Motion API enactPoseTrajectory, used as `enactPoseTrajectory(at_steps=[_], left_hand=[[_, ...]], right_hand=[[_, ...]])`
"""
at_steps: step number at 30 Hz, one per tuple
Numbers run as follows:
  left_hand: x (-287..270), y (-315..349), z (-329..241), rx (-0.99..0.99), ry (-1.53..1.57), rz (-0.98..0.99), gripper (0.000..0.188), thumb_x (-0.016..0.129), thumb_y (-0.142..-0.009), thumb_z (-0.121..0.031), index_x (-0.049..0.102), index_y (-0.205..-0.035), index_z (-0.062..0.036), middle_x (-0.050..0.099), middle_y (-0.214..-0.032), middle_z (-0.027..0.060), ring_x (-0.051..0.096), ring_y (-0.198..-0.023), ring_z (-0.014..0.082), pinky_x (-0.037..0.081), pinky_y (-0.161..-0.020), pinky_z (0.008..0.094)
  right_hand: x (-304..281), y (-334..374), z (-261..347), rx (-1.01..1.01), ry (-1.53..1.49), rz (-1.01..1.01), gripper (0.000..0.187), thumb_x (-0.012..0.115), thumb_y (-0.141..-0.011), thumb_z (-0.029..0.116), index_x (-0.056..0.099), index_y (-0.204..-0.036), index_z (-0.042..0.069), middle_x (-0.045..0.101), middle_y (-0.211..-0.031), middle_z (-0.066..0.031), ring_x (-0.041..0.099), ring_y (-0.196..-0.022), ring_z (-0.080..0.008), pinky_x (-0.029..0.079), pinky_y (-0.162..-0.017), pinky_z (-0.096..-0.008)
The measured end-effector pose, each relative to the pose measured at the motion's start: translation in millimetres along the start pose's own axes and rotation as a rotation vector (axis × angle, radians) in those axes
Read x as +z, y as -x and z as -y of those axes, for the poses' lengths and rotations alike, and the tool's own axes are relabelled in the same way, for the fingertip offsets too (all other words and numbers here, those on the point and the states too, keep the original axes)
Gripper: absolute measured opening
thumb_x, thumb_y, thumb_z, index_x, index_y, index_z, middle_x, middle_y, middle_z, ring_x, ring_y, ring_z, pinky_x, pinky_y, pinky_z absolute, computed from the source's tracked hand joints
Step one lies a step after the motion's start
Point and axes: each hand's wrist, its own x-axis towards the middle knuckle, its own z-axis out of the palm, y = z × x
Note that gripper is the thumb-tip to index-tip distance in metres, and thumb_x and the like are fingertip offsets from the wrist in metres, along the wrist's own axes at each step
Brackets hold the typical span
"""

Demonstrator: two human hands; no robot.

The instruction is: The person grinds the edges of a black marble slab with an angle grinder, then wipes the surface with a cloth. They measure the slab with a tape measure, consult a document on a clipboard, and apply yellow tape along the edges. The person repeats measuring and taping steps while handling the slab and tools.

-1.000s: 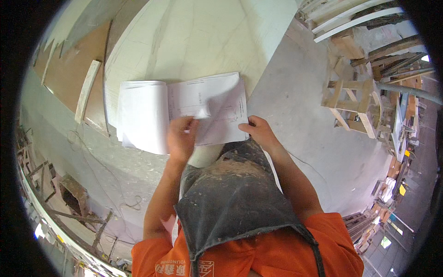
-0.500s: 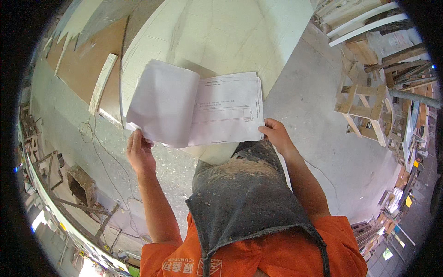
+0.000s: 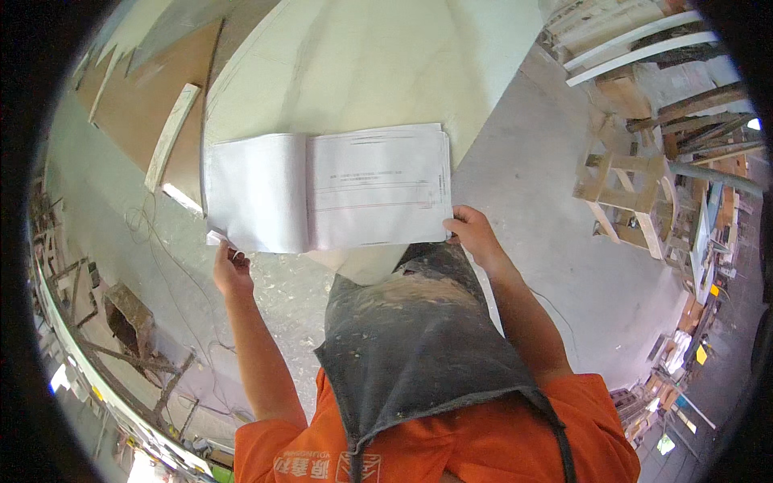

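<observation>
A stack of printed paper sheets lies spread out like a booklet over the near part of a pale board. Its left side is a folded-over blank page; the right side carries a line drawing with small print. My left hand pinches the lower left corner of the folded-over page. At the lower right corner, my right hand grips the sheets between thumb and fingers. A dark, dusty apron covers my front, just below the papers.
A brown board with a pale wood strip on it lies to the left. Thin cable trails over the grey floor. On the right stands a small wooden frame, near stacked timber and pipes. A hollow box-like piece sits lower left.
The curled page on the left has come down flatter and farther left, with my left hand still at its corner. My right hand keeps its grip on the right corner.
</observation>
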Motion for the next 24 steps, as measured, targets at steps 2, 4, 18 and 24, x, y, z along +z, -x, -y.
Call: enactPoseTrajectory(at_steps=[2, 4, 18, 24], left_hand=[[-2.1, -6.8, 3.6, -0.005, 0.001, 0.000, 0.018, 0.069, -0.100, -0.026, 0.064, -0.093, -0.0108, 0.059, -0.080, -0.0029, 0.054, -0.069, 0.0123, 0.040, -0.060, 0.0310], [-2.3, -10.9, 3.2, -0.005, -0.005, -0.007, 0.019, 0.069, -0.100, -0.027, 0.063, -0.092, -0.0113, 0.059, -0.079, -0.0031, 0.054, -0.069, 0.0121, 0.040, -0.061, 0.0311], [-2.3, -13.3, 5.2, -0.054, -0.043, -0.015, 0.018, 0.070, -0.099, -0.029, 0.065, -0.096, -0.0116, 0.059, -0.082, -0.0023, 0.055, -0.073, 0.0146, 0.043, -0.067, 0.0337], [-8.1, -0.5, 27.8, -0.105, -0.082, 0.045, 0.044, 0.061, -0.103, -0.034, 0.055, -0.137, -0.0064, 0.061, -0.129, 0.0073, 0.060, -0.101, 0.0250, 0.048, -0.081, 0.0393]], right_hand=[[1.2, 0.6, 2.6, 0.005, 0.002, 0.005, 0.026, 0.064, -0.095, 0.013, 0.068, -0.117, -0.001, 0.073, -0.105, -0.0077, 0.067, -0.087, -0.0159, 0.056, -0.072, -0.0325], [0.1, 1.3, 2.0, 0.002, 0.000, -0.002, 0.026, 0.064, -0.095, 0.012, 0.068, -0.118, -0.001, 0.073, -0.106, -0.0078, 0.068, -0.087, -0.0161, 0.056, -0.072, -0.0326], [-1.5, 3.0, -7.1, -0.003, 0.020, -0.020, 0.025, 0.065, -0.096, 0.015, 0.068, -0.115, -0.001, 0.072, -0.102, -0.0081, 0.066, -0.088, -0.0158, 0.054, -0.075, -0.0316], [-35.8, 9.1, -45.7, -0.059, 0.221, -0.133, 0.032, 0.069, -0.094, 0.023, 0.068, -0.113, -0.002, 0.073, -0.102, -0.0089, 0.067, -0.092, -0.0190, 0.054, -0.079, -0.0335]])
